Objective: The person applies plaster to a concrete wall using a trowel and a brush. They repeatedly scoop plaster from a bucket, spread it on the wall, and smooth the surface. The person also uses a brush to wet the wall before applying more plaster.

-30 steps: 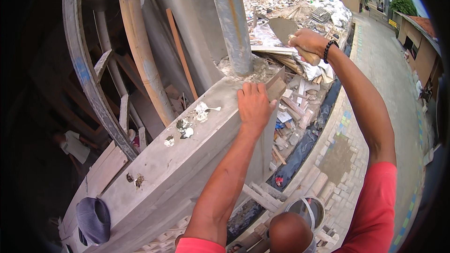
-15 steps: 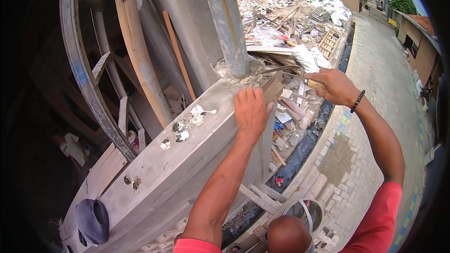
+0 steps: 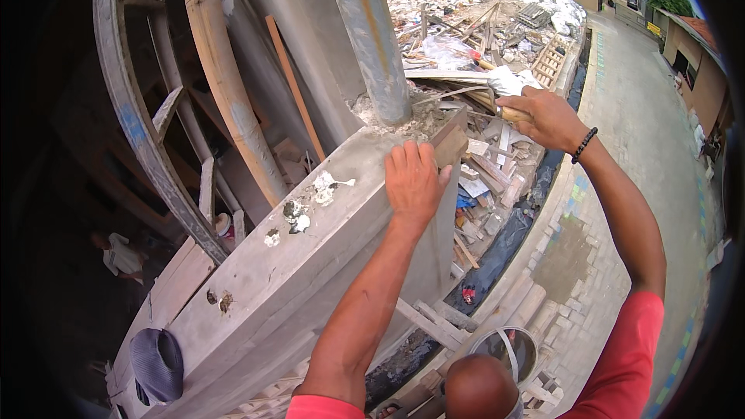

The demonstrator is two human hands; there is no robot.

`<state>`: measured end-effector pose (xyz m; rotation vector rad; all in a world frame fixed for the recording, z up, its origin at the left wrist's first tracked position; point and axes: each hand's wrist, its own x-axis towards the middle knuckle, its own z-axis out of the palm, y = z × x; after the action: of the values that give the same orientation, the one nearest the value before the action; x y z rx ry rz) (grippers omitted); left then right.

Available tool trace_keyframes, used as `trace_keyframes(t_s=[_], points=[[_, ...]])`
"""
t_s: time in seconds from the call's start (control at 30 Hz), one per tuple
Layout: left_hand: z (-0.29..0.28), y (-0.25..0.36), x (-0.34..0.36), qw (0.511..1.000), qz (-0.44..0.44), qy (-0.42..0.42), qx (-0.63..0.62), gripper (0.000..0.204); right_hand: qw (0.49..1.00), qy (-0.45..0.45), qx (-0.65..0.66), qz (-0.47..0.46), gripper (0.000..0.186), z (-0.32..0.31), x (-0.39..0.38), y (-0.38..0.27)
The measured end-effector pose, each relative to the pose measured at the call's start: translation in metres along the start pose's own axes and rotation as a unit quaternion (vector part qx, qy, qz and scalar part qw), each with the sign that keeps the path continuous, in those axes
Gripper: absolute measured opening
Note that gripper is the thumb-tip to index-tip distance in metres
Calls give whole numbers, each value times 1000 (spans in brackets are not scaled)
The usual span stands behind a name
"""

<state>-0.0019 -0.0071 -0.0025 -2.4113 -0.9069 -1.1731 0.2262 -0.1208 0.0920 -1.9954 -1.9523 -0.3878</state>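
Up near the centre of the frame, the left hand (image 3: 414, 180) lies flat, fingers together and extended, on the top of a grey concrete beam (image 3: 310, 264), gripping nothing; its fingertips reach a short wooden block (image 3: 452, 142) at the beam's upper end. Just right of it, the right hand (image 3: 545, 116) is closed around a wooden handle (image 3: 511, 114), a dark bead bracelet (image 3: 583, 144) on its wrist. What the handle carries is hidden among the debris. A rusty steel pole (image 3: 372, 39) rises from the beam's end. Rubble and timber scraps (image 3: 481, 31) fill the upper right. A dark cap (image 3: 156, 363) rests at lower left.
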Motion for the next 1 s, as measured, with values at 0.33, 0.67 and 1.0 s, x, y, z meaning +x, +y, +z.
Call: trace_keyframes(t_s=[0.33, 0.67, 1.0], points=[[-2, 4, 4, 1000, 8, -1, -5, 50, 997, 11, 12, -78, 45, 69, 26, 46], [0, 4, 4, 1000, 12, -11, 2, 49, 993, 34, -20, 111, 47, 85, 22, 91], [0, 4, 4, 1000, 9, -23, 0, 48, 998, 15, 48, -46, 43, 90, 40, 73]])
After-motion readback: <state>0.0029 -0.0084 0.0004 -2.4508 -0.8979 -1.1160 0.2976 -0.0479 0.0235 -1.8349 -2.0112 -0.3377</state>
